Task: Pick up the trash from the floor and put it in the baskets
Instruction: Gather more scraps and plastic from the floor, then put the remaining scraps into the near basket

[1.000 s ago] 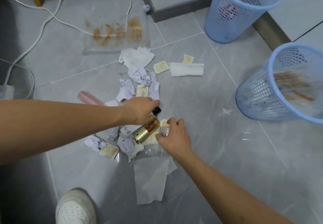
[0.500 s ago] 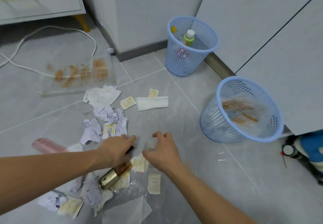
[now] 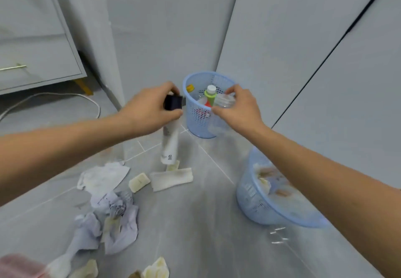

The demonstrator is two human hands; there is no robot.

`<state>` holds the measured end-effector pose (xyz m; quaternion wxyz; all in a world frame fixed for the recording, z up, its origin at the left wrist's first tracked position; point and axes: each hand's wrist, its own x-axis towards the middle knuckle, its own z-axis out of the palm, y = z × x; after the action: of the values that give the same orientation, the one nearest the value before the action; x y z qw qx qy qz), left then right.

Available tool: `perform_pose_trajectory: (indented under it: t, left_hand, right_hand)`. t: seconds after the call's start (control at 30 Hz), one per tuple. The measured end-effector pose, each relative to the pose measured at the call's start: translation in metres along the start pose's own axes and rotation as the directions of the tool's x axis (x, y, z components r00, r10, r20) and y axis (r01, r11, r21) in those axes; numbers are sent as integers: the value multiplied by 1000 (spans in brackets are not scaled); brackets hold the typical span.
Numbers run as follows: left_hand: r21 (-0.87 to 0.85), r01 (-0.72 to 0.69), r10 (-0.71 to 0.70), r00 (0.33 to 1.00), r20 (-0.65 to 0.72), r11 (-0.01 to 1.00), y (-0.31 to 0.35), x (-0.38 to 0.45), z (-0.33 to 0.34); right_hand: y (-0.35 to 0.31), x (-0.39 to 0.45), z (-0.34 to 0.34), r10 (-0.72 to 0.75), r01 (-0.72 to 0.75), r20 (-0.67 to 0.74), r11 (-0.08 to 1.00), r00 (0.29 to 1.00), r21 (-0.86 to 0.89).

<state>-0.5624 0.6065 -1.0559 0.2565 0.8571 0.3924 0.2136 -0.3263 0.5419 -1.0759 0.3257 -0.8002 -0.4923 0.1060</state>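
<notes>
By far basket point(image 3: 202, 112): L hand point(image 3: 149, 109) now gripping lifted tube point(image 3: 170, 145), R hand point(image 3: 240, 108) pinching clear plastic point(image 3: 224, 100).

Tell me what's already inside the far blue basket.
In the far blue basket: an upright bottle with a white cap and green collar, a yellow item at the back, something red low down. The right hand hides the rest.

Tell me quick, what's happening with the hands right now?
Left hand gripping a white tube by its black cap. Right hand holding a clear plastic piece over the far basket. Nothing blocking the drop.
</notes>
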Motion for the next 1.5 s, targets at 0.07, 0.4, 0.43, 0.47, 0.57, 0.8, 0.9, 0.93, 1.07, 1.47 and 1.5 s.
perform_pose_trajectory:
  t: [0.07,0.4,0.43,0.47,0.57,0.8,0.9,0.93,1.07,1.47,1.5]
  left_hand:
    - [-34,-14,11,996,-92,999,7,36,-4]
    - [-158,-6,-54,926,-374,987,5,134,52]
    - [-157,-2,-59,923,-380,988,3,139,61]
    - [-150,5,-62,922,-382,989,0,142,71]
    - [-95,15,-47,939,-342,995,-8,150,97]
    - [80,5,1,997,-80,997,-16,155,150]
    - [158,-42,54,996,-70,987,-13,145,153]
    - [160,-52,63,996,-70,986,-13,138,149]
    - [182,-62,75,995,-67,981,-19,96,115]
    - [54,220,-219,975,-34,974,-59,-174,87]
    - [60,249,-248,969,-14,967,-61,-198,93]
  right_hand:
    - [3,33,-13,-9,10,-53,1000,999,26]
    - [43,118,14,24,-24,-70,1000,997,2]
    - [48,121,20,21,-22,-58,1000,998,-18]
    - [53,124,27,13,-15,-44,999,999,-45]
    - [67,128,43,-29,29,6,988,1000,-153]
    - [85,122,51,-35,62,105,964,994,-259]
    - [83,110,45,-68,80,63,972,996,-221]
    - [80,104,42,-89,96,39,975,995,-201]
    - [53,65,42,-186,178,-63,976,980,-123]
    - [15,-245,120,-210,206,213,978,954,41]
    - [21,-271,127,-163,166,293,986,942,18]
